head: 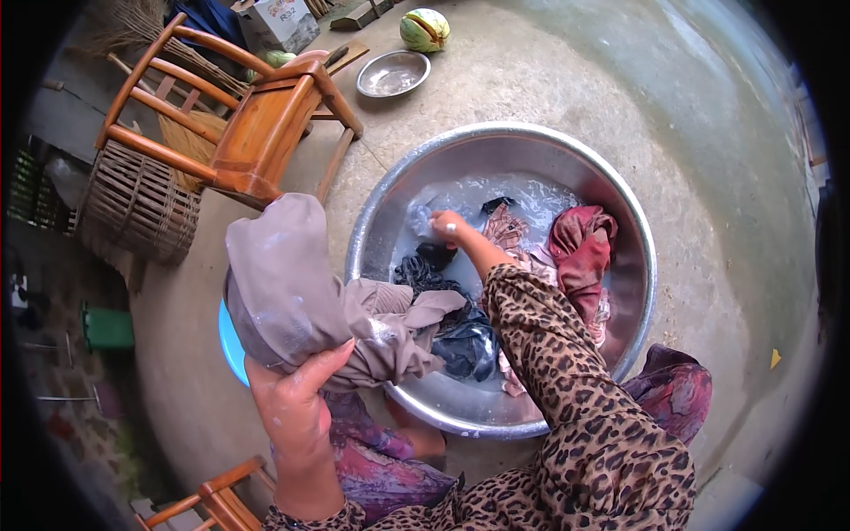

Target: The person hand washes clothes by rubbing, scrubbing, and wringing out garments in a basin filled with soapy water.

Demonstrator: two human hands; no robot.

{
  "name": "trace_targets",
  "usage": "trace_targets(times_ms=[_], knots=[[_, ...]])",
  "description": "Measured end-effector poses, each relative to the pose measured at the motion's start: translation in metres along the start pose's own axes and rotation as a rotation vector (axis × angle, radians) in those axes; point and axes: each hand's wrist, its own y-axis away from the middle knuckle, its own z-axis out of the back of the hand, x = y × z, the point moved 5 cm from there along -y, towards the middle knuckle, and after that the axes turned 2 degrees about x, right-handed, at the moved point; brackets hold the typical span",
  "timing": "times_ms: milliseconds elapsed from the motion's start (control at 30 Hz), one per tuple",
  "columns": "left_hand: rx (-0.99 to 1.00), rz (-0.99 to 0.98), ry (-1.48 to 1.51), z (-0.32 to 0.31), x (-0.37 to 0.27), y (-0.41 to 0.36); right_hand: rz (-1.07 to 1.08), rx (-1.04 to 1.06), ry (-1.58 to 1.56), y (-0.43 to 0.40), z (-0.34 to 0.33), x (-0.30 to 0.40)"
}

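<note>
My left hand point(299, 398) grips a wet grey-mauve garment point(279, 285), raised at the left rim of a large metal basin point(498, 136). Foam clings to the cloth and to my fingers, and the garment's far end drapes over the rim. My right hand point(449, 227) reaches down to the cloudy water point(524, 189) inside the basin, its fingers curled. Beside it is a pale bluish patch, and whether the hand holds anything is hidden. Around it lie dark wet clothes point(468, 345), a checked brownish cloth point(506, 229) and a red garment point(581, 255) against the right wall.
A wooden chair point(265, 133) stands at the upper left near a wicker basket point(143, 199). Beyond the basin are a small metal bowl point(393, 73) and a split melon point(425, 30). A blue basin point(232, 345) shows partly behind my left hand. A green bucket point(108, 328) stands farther left.
</note>
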Motion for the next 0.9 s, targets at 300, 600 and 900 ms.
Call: trace_targets(times_ms=[300, 600, 900], knots=[[0.063, -0.014, 0.038, 0.021, 0.003, -0.001, 0.066, 0.515, 0.392, 0.084, -0.079, -0.027], [0.144, -0.06, 0.078, 0.017, -0.014, 0.01, 0.007, 0.685, 0.134, 0.248, -0.116, -0.051], [0.175, -0.037, 0.066, 0.02, -0.006, 0.01, 0.095, 0.742, 0.574, 0.222, -0.102, -0.03]])
